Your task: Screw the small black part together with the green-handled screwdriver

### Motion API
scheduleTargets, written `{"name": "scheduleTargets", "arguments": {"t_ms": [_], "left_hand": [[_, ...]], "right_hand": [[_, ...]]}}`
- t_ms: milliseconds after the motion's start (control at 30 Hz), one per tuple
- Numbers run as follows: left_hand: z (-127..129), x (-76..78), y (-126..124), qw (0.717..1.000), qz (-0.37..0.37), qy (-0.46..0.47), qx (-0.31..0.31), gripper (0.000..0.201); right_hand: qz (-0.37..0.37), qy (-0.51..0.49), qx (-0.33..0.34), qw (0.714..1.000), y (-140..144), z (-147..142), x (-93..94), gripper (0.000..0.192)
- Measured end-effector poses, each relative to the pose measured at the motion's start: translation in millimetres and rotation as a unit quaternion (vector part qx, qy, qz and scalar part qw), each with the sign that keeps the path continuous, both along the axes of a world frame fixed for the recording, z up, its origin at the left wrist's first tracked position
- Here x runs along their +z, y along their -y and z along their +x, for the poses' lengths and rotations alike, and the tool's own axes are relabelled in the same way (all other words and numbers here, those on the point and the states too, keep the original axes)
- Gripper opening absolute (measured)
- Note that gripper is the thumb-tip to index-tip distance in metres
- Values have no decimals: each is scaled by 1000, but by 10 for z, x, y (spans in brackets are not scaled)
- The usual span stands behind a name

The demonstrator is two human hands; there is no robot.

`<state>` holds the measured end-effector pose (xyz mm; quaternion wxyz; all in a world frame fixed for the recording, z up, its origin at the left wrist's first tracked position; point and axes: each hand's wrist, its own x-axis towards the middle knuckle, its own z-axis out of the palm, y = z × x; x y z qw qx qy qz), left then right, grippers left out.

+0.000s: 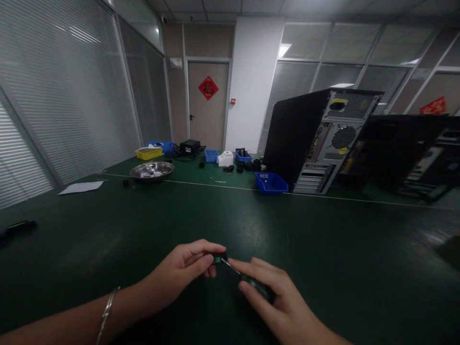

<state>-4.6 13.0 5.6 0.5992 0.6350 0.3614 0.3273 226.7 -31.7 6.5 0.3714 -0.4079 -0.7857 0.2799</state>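
Note:
Near the front of the green table, my left hand pinches a small black part with a green circuit board showing in it. My right hand is closed round the dark handle of a screwdriver. Its thin metal shaft points up and left, and the tip meets or nearly meets the circuit board; whether they touch I cannot tell. My left fingers cover much of the small part. The screwdriver's handle is partly hidden by my right fingers.
Beyond my hands, a blue bin stands beside a black computer tower. A metal bowl with small parts, a yellow tray and a paper sheet lie at the back left. A dark object rests at the left edge.

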Motion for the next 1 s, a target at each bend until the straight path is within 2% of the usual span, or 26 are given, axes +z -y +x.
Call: {"name": "scheduleTargets", "arguments": {"t_ms": [133, 300, 567, 1000], "left_hand": [[8, -54, -10, 995, -51, 77, -30, 39], [5, -70, -28, 998, -37, 44, 0, 22], [44, -39, 11, 997, -49, 65, -2, 24], [15, -105, -9, 992, -68, 101, -27, 22]], "right_hand": [[-4, 5, 3, 1000, -6, -17, 18, 33], [-27, 3, 22, 999, -26, -14, 30, 35], [-22, -10, 27, 999, -22, -25, 23, 36], [5, -39, 54, 998, -10, -13, -56, 36]]}}
